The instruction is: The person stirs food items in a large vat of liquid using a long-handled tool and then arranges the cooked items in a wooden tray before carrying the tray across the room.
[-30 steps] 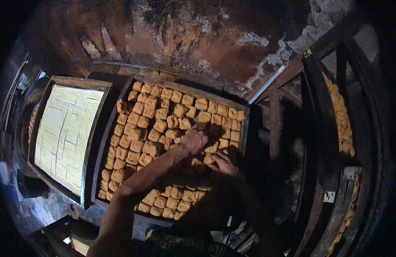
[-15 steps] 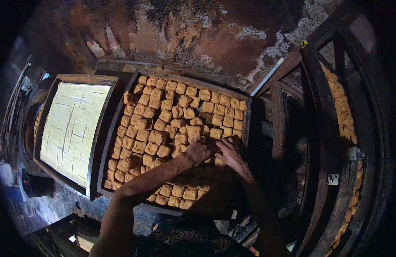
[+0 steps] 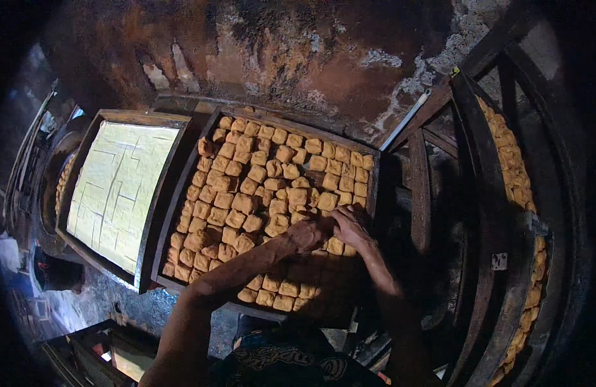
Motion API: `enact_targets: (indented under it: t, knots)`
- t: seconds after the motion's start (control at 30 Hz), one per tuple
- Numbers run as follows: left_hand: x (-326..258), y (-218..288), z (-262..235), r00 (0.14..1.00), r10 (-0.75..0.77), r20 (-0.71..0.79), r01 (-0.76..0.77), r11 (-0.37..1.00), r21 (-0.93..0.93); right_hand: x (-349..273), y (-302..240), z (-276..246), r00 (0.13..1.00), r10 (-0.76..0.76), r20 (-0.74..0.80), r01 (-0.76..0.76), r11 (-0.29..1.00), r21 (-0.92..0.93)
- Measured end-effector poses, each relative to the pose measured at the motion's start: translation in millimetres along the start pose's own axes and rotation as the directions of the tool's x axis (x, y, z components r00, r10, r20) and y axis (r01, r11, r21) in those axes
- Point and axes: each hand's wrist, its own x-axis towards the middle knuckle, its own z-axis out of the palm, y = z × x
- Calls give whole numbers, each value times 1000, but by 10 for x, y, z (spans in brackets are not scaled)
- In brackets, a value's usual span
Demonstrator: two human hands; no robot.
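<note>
Hands meet over the near right part of a dark, shallow wooden tray (image 3: 215,124) packed with golden-brown fried cubes (image 3: 246,187), laid in rough rows from the far rim to the near edge. The left hand (image 3: 309,232) comes in from the lower left, palm down, its fingers curled together on top of the cubes near the tray's middle right; whether they actually pinch one cube or merely press on several is hard to tell, since shadow covers the fingertips. The right hand (image 3: 352,224) lies just beside it, touching or nearly touching it, fingers bent and close together over the cubes by the right rim. Both forearms cross the near rows, which lie in shade. To the left, set edge to edge with this tray, sits a second wooden tray (image 3: 85,158) holding a pale, flat slab scored into squares (image 3: 120,187). Behind both rises a rusty, blotched wall (image 3: 278,58). On the right stands a dark wooden rack (image 3: 481,193) whose shelves carry more fried cubes (image 3: 514,174) along their edges.
</note>
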Motion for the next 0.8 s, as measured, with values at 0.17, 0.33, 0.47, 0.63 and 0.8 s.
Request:
enact_targets:
  t: [0.17,0.33,0.47,0.63,0.8]
  knots:
    - [-407,217,-307,982,-186,-13,158,790,592,-65,3,181,981,-109,-161,123,990,74]
    - [-596,1124,-1102,906,-306,-291,418,747,517,-232,34,-30,994,-55,-100,61,996,58]
    - [-980,929,-1020,846,-206,-491,480,694,536,-241,-273,-29,997,-74,18,66,957,284]
    - [-1277,769,-750,874,93,-476,283,700,656,-354,-728,361,976,-108,-189,151,962,228]
    - [-1386,1340,-901,884,-349,-312,467,705,534,-335,-776,437,1000,-3,-8,5,943,332]
